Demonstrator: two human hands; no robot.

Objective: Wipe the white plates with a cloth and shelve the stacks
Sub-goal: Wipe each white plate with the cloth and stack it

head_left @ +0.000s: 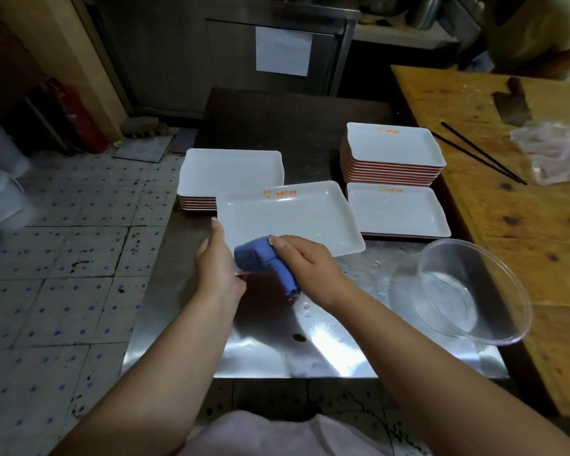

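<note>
Plate [287, 215] white, rectangular, glossy, orange logo at far rim.

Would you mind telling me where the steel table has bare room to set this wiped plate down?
Steel table: bare near strip between the arms, left of the clear bowl; bare dark far part behind the plate stacks. Crowded across the middle: left stack, held plate, low stack.

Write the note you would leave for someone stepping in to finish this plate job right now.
Left hand holds the near left corner of a white plate above the steel table.
Right hand grips a blue cloth on that corner.
Left stack, tall back stack and low right stack sit on the table.
Left to do: finish wiping, then shelve all the stacks.
</note>
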